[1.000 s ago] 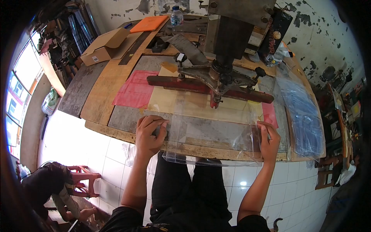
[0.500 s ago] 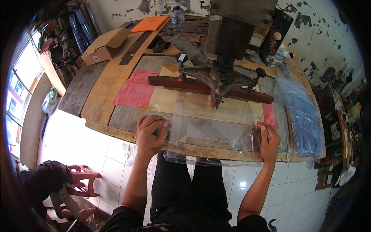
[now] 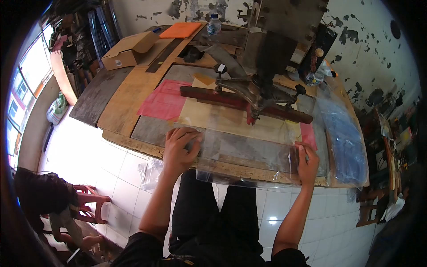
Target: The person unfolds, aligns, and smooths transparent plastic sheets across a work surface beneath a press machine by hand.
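Observation:
A clear plastic sheet point(image 3: 249, 155) spans between my two hands, its near edge hanging over the table's front edge. My left hand point(image 3: 181, 149) pinches its left side, thumb and fingers together. At the right side, my right hand point(image 3: 307, 162) is closed on the sheet's edge. The far part of the sheet lies over a yellow sheet point(image 3: 195, 112) with pink pieces point(image 3: 164, 101) at its ends. Above them is the red bar point(image 3: 213, 96) of a metal press point(image 3: 258, 91).
A cardboard box point(image 3: 129, 52), an orange folder point(image 3: 180, 30) and a water bottle point(image 3: 214, 25) are at the back. Stacked clear plastic point(image 3: 344, 142) lies on the right. Another person point(image 3: 46, 196) sits at lower left near a red stool point(image 3: 91, 202).
The head view has shifted and tilted slightly. Both hands still hold the plastic sheet, with little visible movement over the table.

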Demonstrator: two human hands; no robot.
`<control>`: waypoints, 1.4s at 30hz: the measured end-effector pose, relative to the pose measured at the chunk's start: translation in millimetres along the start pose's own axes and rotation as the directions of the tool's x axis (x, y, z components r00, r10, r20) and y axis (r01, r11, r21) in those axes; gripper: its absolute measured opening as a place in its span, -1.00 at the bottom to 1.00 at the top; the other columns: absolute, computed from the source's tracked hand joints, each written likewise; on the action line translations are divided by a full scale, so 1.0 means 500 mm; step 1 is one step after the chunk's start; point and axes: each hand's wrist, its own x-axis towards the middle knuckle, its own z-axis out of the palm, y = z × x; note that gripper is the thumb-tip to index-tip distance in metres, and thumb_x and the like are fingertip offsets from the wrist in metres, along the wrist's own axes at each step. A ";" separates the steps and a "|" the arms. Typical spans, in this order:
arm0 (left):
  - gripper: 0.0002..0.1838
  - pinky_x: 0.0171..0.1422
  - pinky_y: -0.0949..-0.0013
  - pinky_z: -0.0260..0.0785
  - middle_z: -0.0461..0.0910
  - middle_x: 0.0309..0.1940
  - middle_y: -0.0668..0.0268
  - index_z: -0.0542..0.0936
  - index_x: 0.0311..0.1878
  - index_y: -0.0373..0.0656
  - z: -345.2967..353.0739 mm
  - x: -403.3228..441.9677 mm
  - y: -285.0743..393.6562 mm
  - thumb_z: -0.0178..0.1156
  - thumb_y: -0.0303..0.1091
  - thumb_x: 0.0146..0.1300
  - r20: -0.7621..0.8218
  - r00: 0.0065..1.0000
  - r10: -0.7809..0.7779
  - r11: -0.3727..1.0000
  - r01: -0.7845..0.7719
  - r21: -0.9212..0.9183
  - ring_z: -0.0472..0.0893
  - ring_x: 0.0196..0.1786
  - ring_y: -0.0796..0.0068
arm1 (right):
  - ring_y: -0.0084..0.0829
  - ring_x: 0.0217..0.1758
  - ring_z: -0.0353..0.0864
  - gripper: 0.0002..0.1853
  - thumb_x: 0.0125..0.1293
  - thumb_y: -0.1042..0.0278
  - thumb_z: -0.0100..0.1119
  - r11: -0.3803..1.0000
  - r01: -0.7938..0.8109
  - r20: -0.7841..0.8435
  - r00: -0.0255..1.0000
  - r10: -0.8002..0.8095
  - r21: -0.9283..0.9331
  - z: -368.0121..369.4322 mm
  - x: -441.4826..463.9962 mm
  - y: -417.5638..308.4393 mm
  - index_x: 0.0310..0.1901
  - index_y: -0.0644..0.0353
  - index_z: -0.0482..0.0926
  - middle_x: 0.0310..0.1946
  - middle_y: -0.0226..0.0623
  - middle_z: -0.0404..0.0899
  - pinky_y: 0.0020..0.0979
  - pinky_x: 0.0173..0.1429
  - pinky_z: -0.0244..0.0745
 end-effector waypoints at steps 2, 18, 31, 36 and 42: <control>-0.79 0.41 0.07 0.34 0.76 0.01 0.27 0.81 -0.04 -0.09 -0.004 0.001 0.003 0.39 -0.30 0.30 0.050 0.998 -0.031 0.999 0.030 0.023 0.68 0.15 0.18 | -0.29 0.04 0.76 -0.75 0.61 0.34 0.18 1.000 -0.016 0.010 1.000 0.016 0.012 0.000 0.000 -0.004 0.02 0.33 0.76 -0.06 -0.16 0.80 -0.33 0.23 0.58; -0.58 0.63 0.06 0.18 0.73 0.26 0.30 0.78 0.15 -0.11 0.005 -0.010 -0.016 0.37 -0.07 0.36 0.154 0.988 0.019 0.999 -0.026 0.045 0.57 0.42 0.24 | -0.49 -0.19 0.68 -0.67 0.53 0.18 0.34 0.953 -0.303 0.161 0.941 0.297 0.014 0.044 0.110 0.121 0.08 0.29 0.77 -0.28 -0.31 0.75 -0.38 -0.02 0.52; -0.55 0.62 0.00 0.20 0.71 0.25 0.10 0.74 0.19 -0.11 -0.011 -0.014 -0.003 0.37 -0.01 0.40 0.160 0.986 -0.055 0.996 0.065 -0.059 0.56 0.43 0.08 | -0.67 -0.09 0.53 -0.72 0.61 0.24 0.24 0.711 -0.197 -0.061 0.945 0.320 0.675 -0.014 -0.059 -0.026 0.16 0.23 0.66 -0.12 -0.53 0.62 -0.51 0.03 0.48; -0.46 0.64 -0.04 0.16 0.67 0.27 0.01 0.65 0.32 -0.18 0.001 -0.015 -0.017 0.37 -0.03 0.43 0.144 0.990 0.008 1.000 -0.007 -0.008 0.54 0.44 -0.02 | -0.66 -0.02 0.57 -0.77 0.64 0.27 0.20 0.684 -0.137 -0.103 0.949 0.297 0.716 -0.034 -0.103 -0.051 0.16 0.18 0.64 -0.06 -0.52 0.62 -0.50 0.00 0.53; -0.48 0.45 0.03 0.41 0.73 0.17 -0.02 0.57 0.34 -0.27 -0.017 -0.019 -0.006 0.26 -0.05 0.56 0.260 0.956 -0.135 0.952 0.198 -0.235 0.63 0.34 0.01 | -0.61 -0.01 0.61 -0.71 0.66 0.30 0.14 0.760 -0.013 -0.169 0.972 0.161 0.649 -0.032 -0.096 -0.088 0.27 0.21 0.61 -0.02 -0.48 0.64 -0.45 0.04 0.54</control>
